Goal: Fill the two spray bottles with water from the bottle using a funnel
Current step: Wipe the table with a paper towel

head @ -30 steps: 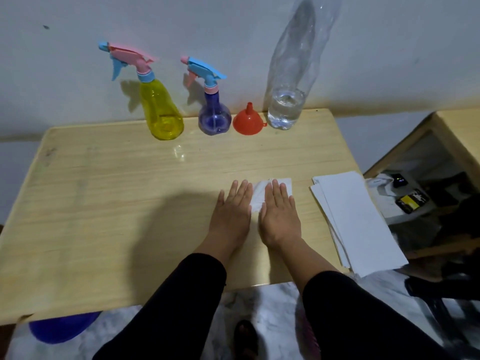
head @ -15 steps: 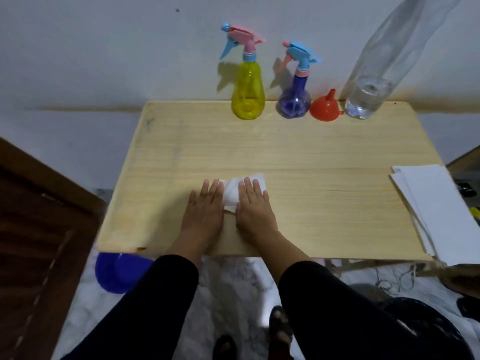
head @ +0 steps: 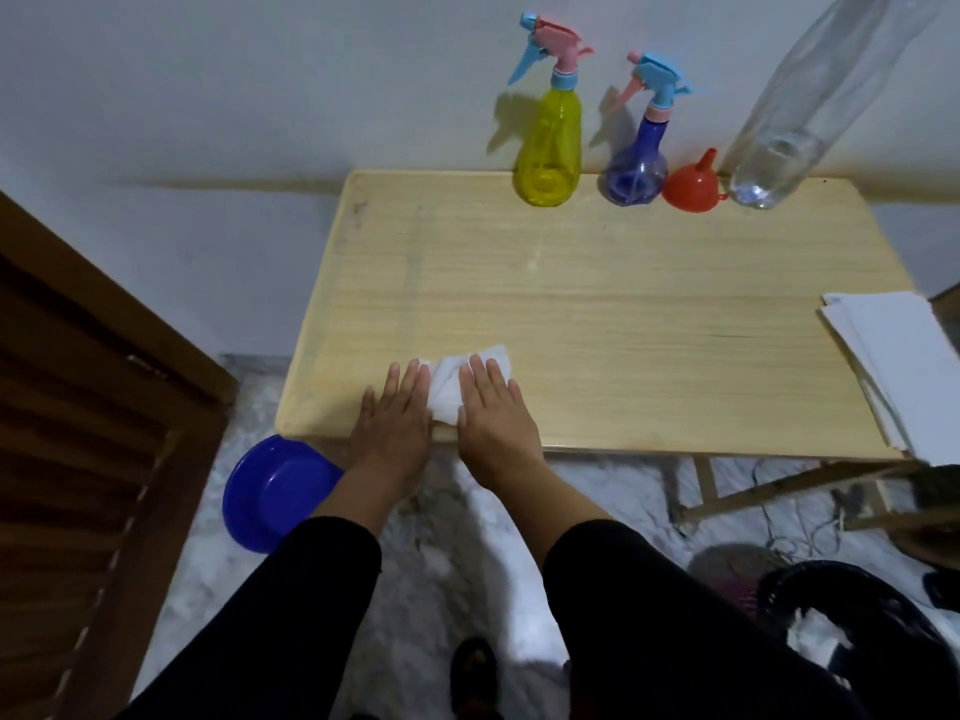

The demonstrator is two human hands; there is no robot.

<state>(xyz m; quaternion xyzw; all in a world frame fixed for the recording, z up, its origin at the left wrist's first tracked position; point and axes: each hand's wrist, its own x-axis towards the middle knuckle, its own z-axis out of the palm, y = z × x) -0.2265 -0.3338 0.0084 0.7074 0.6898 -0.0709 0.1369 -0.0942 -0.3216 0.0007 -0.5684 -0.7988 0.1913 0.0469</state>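
Against the earlier views nothing on the worktop [head: 597, 314] had shifted: both hands, left [head: 392, 415] and right [head: 491, 413], remained flat on a white cloth [head: 447, 389] at the near edge, while yellow spray bottle [head: 549, 148], blue spray bottle [head: 638, 163], funnel [head: 693, 187] and water bottle [head: 779, 163] stood untouched along the far edge, filling not begun.

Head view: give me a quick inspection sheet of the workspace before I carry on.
Surface: wooden table, bare in the middle.
Job's things: yellow spray bottle, blue spray bottle, red funnel inverted, and clear water bottle, partly filled, in a row at the far edge; spray heads on.
Clutter: white tissue at the near edge; paper stack on the right.
Grips: left hand and right hand flat, fingers straight, on the tissue.
Cables: thin wires on the floor.
Surroundings: white wall, wooden door on the left, blue bowl on the floor.
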